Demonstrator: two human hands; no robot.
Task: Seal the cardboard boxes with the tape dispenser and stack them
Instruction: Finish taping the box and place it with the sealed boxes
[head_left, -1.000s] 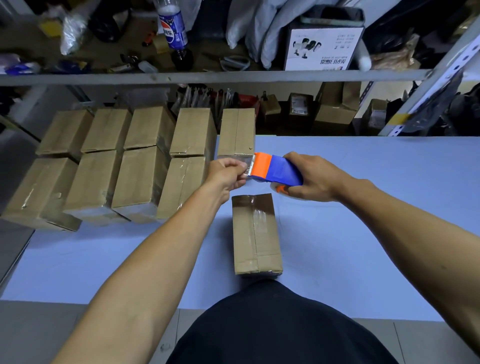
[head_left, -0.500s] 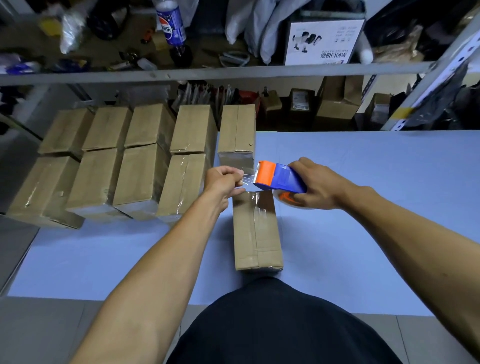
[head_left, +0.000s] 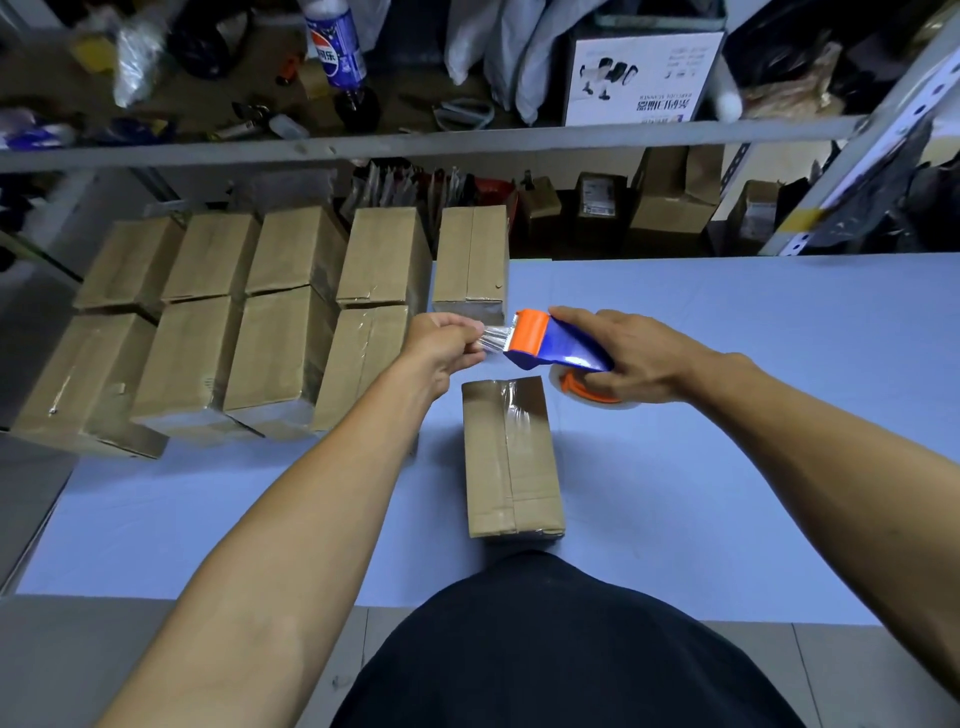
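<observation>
Both hands have lifted slightly since the earlier frame, and the tape dispenser (head_left: 550, 343) now sits higher above the box, clear of its far end. Right hand (head_left: 639, 358) grips the blue and orange dispenser, fingers curled over its body and the tape roll (head_left: 597, 395) beneath. Left hand (head_left: 447, 348) pinches the free end of clear tape (head_left: 496, 340) drawn from the orange nose; the strip spans the short gap between the hands. Cardboard box (head_left: 511, 457) lies on the blue tabletop (head_left: 727, 467) directly below and nearer the person, lengthwise, tape already shining along its top seam. Stacked boxes (head_left: 280, 322) stand to the left, partly overhanging the tabletop edge.
</observation>
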